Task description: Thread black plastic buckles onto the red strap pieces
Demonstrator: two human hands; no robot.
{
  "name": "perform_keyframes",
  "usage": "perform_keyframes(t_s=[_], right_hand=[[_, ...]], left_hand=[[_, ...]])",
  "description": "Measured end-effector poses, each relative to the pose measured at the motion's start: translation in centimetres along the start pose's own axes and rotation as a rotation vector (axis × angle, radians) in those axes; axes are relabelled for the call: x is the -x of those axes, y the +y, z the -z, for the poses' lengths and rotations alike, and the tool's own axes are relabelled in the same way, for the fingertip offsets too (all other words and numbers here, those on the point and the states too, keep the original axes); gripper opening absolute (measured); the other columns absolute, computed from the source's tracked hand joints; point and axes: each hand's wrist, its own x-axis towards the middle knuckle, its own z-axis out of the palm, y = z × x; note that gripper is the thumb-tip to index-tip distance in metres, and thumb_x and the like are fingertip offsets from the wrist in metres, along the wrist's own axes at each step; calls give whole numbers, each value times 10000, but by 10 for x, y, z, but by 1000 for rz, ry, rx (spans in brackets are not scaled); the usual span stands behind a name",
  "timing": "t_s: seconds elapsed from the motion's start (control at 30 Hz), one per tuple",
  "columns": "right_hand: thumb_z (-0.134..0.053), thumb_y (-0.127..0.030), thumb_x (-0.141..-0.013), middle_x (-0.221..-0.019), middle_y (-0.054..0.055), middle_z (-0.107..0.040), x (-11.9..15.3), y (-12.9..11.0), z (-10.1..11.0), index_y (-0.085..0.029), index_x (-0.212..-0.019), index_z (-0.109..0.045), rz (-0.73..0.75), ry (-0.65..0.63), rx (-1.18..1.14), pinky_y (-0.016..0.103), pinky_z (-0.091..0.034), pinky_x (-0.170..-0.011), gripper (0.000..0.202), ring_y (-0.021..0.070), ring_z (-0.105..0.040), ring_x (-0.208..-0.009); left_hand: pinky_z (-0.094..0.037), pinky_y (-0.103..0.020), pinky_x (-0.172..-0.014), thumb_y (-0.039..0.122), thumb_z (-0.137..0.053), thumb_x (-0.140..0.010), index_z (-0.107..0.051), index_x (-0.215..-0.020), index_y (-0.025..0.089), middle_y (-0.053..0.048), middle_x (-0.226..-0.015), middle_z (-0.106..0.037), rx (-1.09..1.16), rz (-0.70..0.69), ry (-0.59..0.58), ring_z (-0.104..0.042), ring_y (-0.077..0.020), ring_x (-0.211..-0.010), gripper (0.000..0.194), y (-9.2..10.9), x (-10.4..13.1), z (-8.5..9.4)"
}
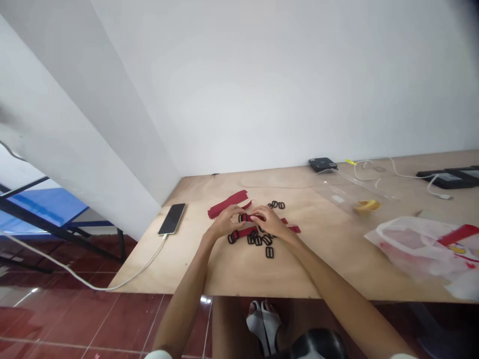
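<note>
Between my two hands is a short red webbing strap [247, 218] with a black slide buckle [240, 218] at its left end. My left hand [226, 221] is closed at the buckle end, its fingertips on that side of the strap. From the right, my right hand [270, 222] pinches the strap with thumb and fingers. Just below lies another red strap [245, 232] with a black buckle [232, 237] on its left end. Loose black slide buckles [258, 241] are scattered under my right hand, partly hidden by it. Behind my left hand are flat red strap pieces [228, 203].
A phone [172, 219] on a white charging cable [142, 269] lies at the left edge. To the right are a clear plastic bag [337, 192], a yellow tape roll [366, 206] and a white printed bag [411, 244]. A black box [322, 164] stands by the wall.
</note>
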Motion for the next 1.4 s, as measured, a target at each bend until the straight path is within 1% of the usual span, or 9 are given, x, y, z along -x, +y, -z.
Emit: perform_keyframes(t_s=[0.2,0.33,0.6,0.7,0.87,1.03,1.1,1.23,1.4], right_hand=[[-698,-460,-777,-709,18,-663,-1,2,17,-183,-789,-663,-280,-31,-328,273,-467,-604,279,169,-605,-646],[-775,-494,-701,-660,5,-653,0,-4,12,-174,-786,-660,-375,-51,-508,261,-452,-564,351,145,-582,-581],[-792,-446,-721,-972,45,-731,0,-14,0,-207,-932,-717,-362,-3,-632,271,-523,-755,327,189,-667,-903],[-847,-393,-652,-934,41,-731,0,-11,3,-208,-983,-707,-405,-69,-700,270,-534,-651,405,185,-675,-798],[-843,-336,-634,-768,12,-692,-1,-4,14,-173,-796,-692,-470,14,-744,239,-510,-608,275,140,-637,-669],[-850,-340,-645,-953,34,-716,1,-9,12,-198,-953,-720,-405,-72,-752,243,-525,-648,363,157,-659,-789],[-856,-340,-643,-934,30,-717,1,-11,9,-204,-988,-720,-388,-125,-762,240,-512,-612,395,145,-646,-730],[-856,-327,-640,-745,-5,-682,-1,-10,11,-176,-941,-731,-436,-90,-773,221,-460,-543,360,93,-553,-559],[-863,-319,-624,-783,-3,-696,-1,-7,19,-189,-965,-751,-426,-77,-739,217,-480,-573,382,94,-573,-596]], left_hand=[[-537,-367,-880,296,-697,-845,-695,-1141,210,-106,-1122,-672,60,-9,104,-629,-239,-1057,308,7,-1,0],[-534,-376,-907,319,-720,-841,-702,-1167,217,-105,-1145,-671,127,-41,117,-627,-236,-1073,343,10,-2,-7],[-503,-425,-958,345,-727,-853,-711,-1171,249,-89,-1099,-693,136,-136,161,-607,-237,-1052,333,6,-5,-18],[-493,-429,-970,353,-712,-865,-712,-1148,241,-98,-1122,-669,117,-157,164,-588,-244,-1087,305,8,-6,-19],[-521,-358,-841,392,-677,-887,-691,-1113,223,-105,-1111,-655,103,-62,161,-592,-237,-1055,282,14,-4,-14],[-509,-345,-838,389,-663,-898,-666,-1119,219,-93,-1091,-652,136,-66,155,-591,-220,-1013,279,16,-3,-15],[-502,-347,-855,374,-648,-910,-660,-1112,221,-91,-1091,-643,140,-72,148,-583,-219,-1026,253,16,-3,-16],[-494,-353,-883,320,-642,-904,-610,-1116,214,-91,-1109,-619,146,-72,153,-569,-222,-1049,239,18,-2,-15],[-492,-371,-890,146,-593,-821,-566,-950,203,-70,-1037,-608,136,-82,71,-566,-219,-989,143,16,-2,-19]])
